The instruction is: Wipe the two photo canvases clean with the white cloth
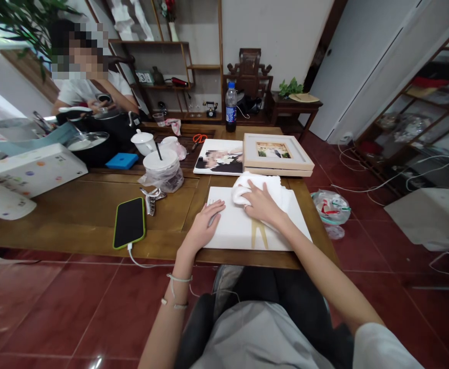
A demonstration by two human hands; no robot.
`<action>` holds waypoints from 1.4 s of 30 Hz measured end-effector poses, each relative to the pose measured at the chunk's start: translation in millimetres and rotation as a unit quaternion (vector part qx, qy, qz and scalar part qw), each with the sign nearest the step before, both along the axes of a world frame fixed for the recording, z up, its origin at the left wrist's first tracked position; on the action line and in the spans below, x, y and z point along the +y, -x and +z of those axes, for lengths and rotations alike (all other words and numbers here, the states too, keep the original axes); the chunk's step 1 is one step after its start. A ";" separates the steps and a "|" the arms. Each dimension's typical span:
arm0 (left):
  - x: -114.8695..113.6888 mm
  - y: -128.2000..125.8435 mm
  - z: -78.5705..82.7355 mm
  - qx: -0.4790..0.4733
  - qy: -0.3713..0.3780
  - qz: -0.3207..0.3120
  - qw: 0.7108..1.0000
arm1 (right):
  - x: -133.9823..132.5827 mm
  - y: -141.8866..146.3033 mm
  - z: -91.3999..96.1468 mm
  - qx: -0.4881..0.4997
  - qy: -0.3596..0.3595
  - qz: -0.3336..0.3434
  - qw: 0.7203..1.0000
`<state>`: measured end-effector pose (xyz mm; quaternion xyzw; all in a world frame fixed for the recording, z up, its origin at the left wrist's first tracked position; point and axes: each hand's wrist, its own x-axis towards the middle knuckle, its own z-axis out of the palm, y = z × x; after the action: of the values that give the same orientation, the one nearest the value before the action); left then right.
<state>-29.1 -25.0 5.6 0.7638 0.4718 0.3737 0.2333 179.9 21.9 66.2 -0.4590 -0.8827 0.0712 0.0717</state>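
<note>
A white rectangular album or board (228,233) with a gold mark on its front part lies near the table's front edge. My left hand (206,221) rests on its left side, fingers stretched out. On its upper part, my right hand (261,204) presses a crumpled white cloth (274,185) against the surface, fingers bent over it. Just behind lie a photo album (224,158) with a picture on its cover and a pale framed photo (303,156) stacked on another frame.
Left of my hands are a charging phone (129,224), a foil wrapper (153,199), a lidded cup (163,166) in plastic, a blue box (122,161) and orange scissors (199,138). A bottle (231,107) stands at the back. Another person (93,92) sits at the far left.
</note>
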 end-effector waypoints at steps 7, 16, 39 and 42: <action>-0.3 -0.7 1.2 0.003 0.004 0.001 1.000 | -53.1 -0.9 2.4 -0.029 0.008 0.061 0.998; 0.0 -0.1 -0.2 0.001 -0.002 -0.001 1.000 | -134.3 -13.4 20.5 -0.008 0.094 0.144 0.985; -4.8 -1.4 8.8 -0.044 0.000 0.053 0.998 | -67.5 47.9 -0.2 -0.054 -0.011 0.045 0.997; -6.3 -0.8 10.8 -0.061 0.007 0.047 0.997 | -93.5 43.5 7.6 -0.026 0.001 0.150 0.988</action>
<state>-28.3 -31.3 16.4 0.7150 0.4943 0.4271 0.2489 136.4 -71.6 73.8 -0.3231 -0.9430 0.0703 0.0372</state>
